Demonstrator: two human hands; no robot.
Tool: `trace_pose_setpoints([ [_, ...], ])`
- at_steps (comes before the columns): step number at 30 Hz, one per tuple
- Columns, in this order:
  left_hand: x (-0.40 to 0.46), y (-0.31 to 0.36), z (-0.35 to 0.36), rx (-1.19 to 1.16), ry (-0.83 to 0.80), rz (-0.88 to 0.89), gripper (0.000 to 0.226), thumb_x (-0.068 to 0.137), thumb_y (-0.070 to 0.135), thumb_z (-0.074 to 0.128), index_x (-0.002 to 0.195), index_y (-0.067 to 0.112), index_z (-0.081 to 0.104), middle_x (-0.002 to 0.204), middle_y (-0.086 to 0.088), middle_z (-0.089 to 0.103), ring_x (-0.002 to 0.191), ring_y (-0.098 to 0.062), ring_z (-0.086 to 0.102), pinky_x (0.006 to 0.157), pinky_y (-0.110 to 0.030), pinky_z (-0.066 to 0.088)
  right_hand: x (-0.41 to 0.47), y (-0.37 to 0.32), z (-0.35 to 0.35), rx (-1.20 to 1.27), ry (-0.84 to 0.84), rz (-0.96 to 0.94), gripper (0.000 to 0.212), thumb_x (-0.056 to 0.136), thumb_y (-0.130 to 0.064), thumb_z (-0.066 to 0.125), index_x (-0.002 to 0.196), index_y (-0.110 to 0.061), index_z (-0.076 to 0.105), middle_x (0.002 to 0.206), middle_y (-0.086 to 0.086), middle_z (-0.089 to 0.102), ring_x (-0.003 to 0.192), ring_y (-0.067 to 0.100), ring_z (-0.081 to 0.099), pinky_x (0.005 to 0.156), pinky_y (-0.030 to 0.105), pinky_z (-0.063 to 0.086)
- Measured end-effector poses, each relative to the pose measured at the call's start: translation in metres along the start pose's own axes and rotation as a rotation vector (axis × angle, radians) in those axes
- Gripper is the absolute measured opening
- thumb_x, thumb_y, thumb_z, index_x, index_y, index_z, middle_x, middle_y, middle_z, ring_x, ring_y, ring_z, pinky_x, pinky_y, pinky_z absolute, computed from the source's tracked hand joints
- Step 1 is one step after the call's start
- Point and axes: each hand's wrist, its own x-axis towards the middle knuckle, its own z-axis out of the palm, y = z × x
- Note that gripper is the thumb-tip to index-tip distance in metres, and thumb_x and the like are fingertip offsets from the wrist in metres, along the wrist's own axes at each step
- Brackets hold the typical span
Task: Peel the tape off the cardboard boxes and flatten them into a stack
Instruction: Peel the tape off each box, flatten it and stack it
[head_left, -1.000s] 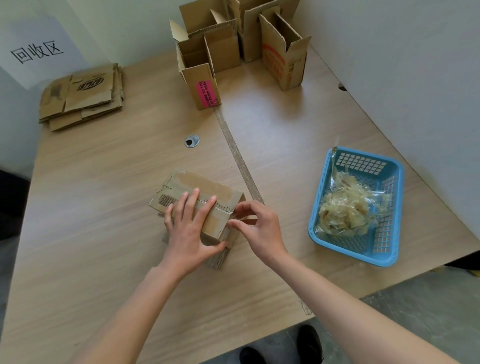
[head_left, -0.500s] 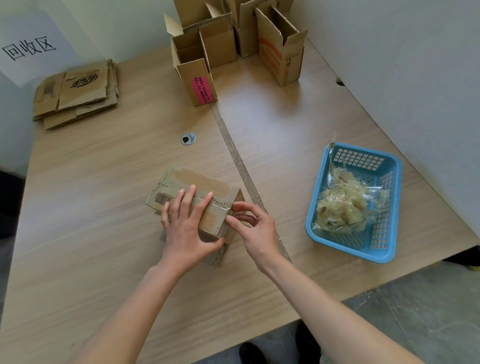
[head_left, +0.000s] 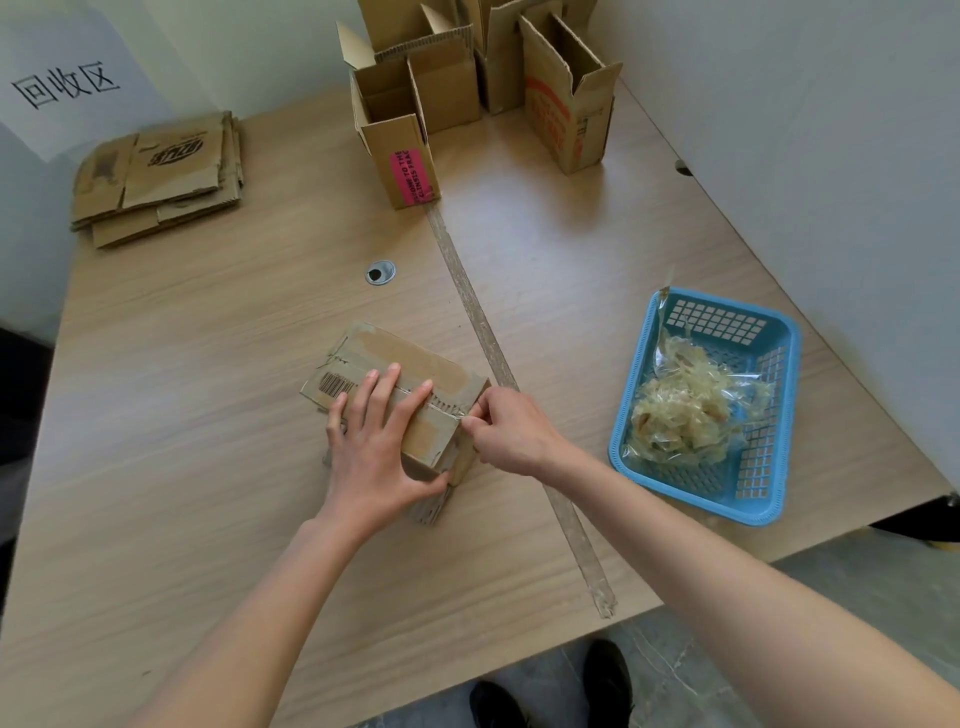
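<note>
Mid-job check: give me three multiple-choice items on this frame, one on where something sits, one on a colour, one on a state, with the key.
1. Where does the stack of flattened cardboard lie?
A. In the far left corner of the table
B. Inside the basket
C. Under the person's hands

2. What colour is the basket holding the peeled tape?
A. Red
B. Blue
C. Green

3. What is the left hand doing?
A. Hanging off the table edge
B. Lifting an open box
C. Pressing flat on the box in front of the person

Key: 1 A, the stack lies by the wall below the paper sign. 2 B, its plastic mesh is light blue. 3 C, its fingers lie spread straight over the top while the right hand pinches at the seam on the box's right end.
</note>
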Motion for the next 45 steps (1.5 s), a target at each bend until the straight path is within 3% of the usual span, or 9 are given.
trace_pose_setpoints([
  [6,0.006,-0.006,-0.010,-0.045,-0.123,0.213,0.115,0.058,0.068,0.075,0.158,0.042,0.023,0.171,0.005,0.006,0.158,-0.020,-0.001,0.123,-0.059,0.006,-0.009,-0.014,-0.036,0.416,-0.081,0.093,0.023,0.086,0.000,0.072,0.085,-0.012,0.053,0.078,0.010,0.067,0.063,0.021,0.063,0.062,0.031,0.057],
  [12,0.015,-0.014,-0.020,0.020,-0.270,0.372,0.127,0.065,0.059,0.075,0.163,0.033,-0.001,0.171,0.010,-0.009,0.157,-0.017,-0.012,0.126,-0.050,-0.006,0.005,0.004,-0.033,-0.013,-0.097,-0.422,0.030,0.081,0.001,0.070,0.104,-0.017,0.073,0.095,-0.004,0.069,0.083,0.011,0.067,0.080,0.031,0.058],
  [16,0.020,-0.027,-0.030,0.016,-0.343,0.398,0.129,0.068,0.049,0.073,0.162,0.027,-0.011,0.169,0.013,-0.016,0.155,-0.013,-0.018,0.126,-0.048,-0.008,0.017,0.005,-0.022,-0.254,0.087,-0.640,0.004,0.087,-0.019,0.078,0.089,-0.017,0.077,0.099,-0.003,0.065,0.086,0.012,0.059,0.080,0.036,0.052],
  [19,0.012,-0.038,-0.030,-0.016,-0.271,0.233,0.117,0.065,0.056,0.065,0.161,0.042,-0.001,0.169,0.013,-0.018,0.155,-0.017,-0.020,0.125,-0.054,-0.008,0.016,0.002,-0.007,-0.322,0.105,-0.662,0.009,0.090,-0.017,0.074,0.088,-0.009,0.072,0.130,0.006,0.058,0.116,0.025,0.056,0.095,0.038,0.049],
  [23,-0.006,-0.026,-0.033,-0.306,-0.211,-0.098,0.093,0.071,0.089,0.044,0.154,0.057,0.019,0.169,0.013,-0.014,0.153,-0.008,-0.015,0.123,-0.040,-0.012,0.013,0.002,0.007,-0.408,0.247,-0.712,0.008,0.091,-0.021,0.069,0.088,-0.014,0.066,0.106,-0.002,0.063,0.100,0.023,0.059,0.074,0.040,0.054],
  [32,-0.015,0.000,-0.022,-0.550,-0.174,-0.459,0.112,0.056,0.088,0.066,0.152,0.063,0.012,0.163,0.016,0.026,0.146,-0.011,0.034,0.116,-0.042,0.037,-0.004,-0.010,0.019,-0.394,0.245,-0.597,0.011,0.094,-0.031,0.060,0.089,-0.023,0.064,0.089,-0.007,0.066,0.083,0.023,0.062,0.064,0.043,0.052],
  [37,-0.015,-0.014,-0.025,-0.816,-0.276,-0.257,0.115,0.055,0.064,0.087,0.150,0.061,0.023,0.160,0.024,0.030,0.144,0.009,0.030,0.122,-0.031,0.029,-0.012,-0.026,-0.007,-0.391,-0.049,-0.577,0.007,0.093,-0.020,0.064,0.089,-0.020,0.070,0.088,-0.005,0.070,0.080,0.018,0.061,0.073,0.036,0.050],
  [41,-0.003,-0.037,-0.031,-0.886,-0.514,-0.095,0.110,0.065,0.029,0.094,0.153,0.048,0.031,0.159,0.019,0.036,0.144,0.006,0.033,0.124,-0.028,0.025,0.059,-0.023,-0.117,-0.233,0.526,-0.204,0.012,0.091,-0.012,0.066,0.091,-0.013,0.078,0.088,0.008,0.076,0.081,0.030,0.072,0.080,0.047,0.058],
  [45,0.021,-0.036,-0.046,-0.768,-0.608,-0.090,0.104,0.071,0.014,0.090,0.156,0.033,0.033,0.160,0.017,0.028,0.149,-0.003,0.026,0.125,-0.029,0.018,0.060,-0.002,-0.146,-0.546,0.364,-0.093,0.018,0.091,-0.012,0.065,0.094,-0.018,0.081,0.093,0.006,0.077,0.091,0.031,0.070,0.082,0.040,0.057],
])
